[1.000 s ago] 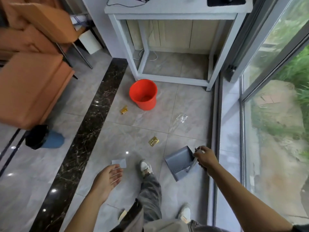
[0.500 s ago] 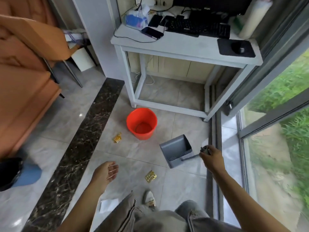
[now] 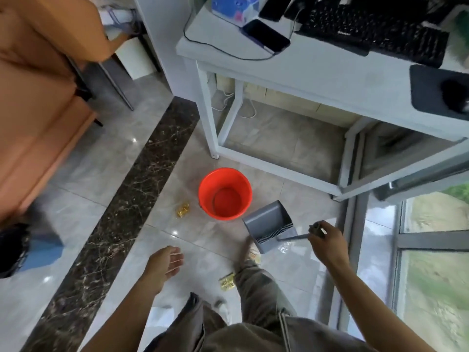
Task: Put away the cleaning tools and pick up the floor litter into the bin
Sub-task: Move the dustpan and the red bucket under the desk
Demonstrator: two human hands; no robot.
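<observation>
We observe the right hand (image 3: 327, 243) closed around the upper end of a thin handle, fingers curled tight on the grip. The handle carries a grey dustpan (image 3: 269, 226), which hangs tilted with its open mouth facing up and away from us and its comb edge toward the hand. Whether the dustpan rests on the floor or clears it, we cannot tell. It sits just beside the red bucket (image 3: 224, 193), on the bucket's right, near the white desk (image 3: 317, 74) leg frame.

The left hand (image 3: 165, 262) is empty. Its fingers are extended and slightly spread, palm down, above the grey tile floor (image 3: 198, 232).

Litter on the floor: one gold wrapper (image 3: 182, 210) lies just left of the bucket; a second gold wrapper (image 3: 226, 282) lies beside our forward trouser leg. A pale scrap shows partly behind the dustpan and leg; its kind is unclear.

A blue bin with a black liner (image 3: 28, 250) stands at the far left, well apart from both hands, across the dark marble strip (image 3: 127, 199).
</observation>
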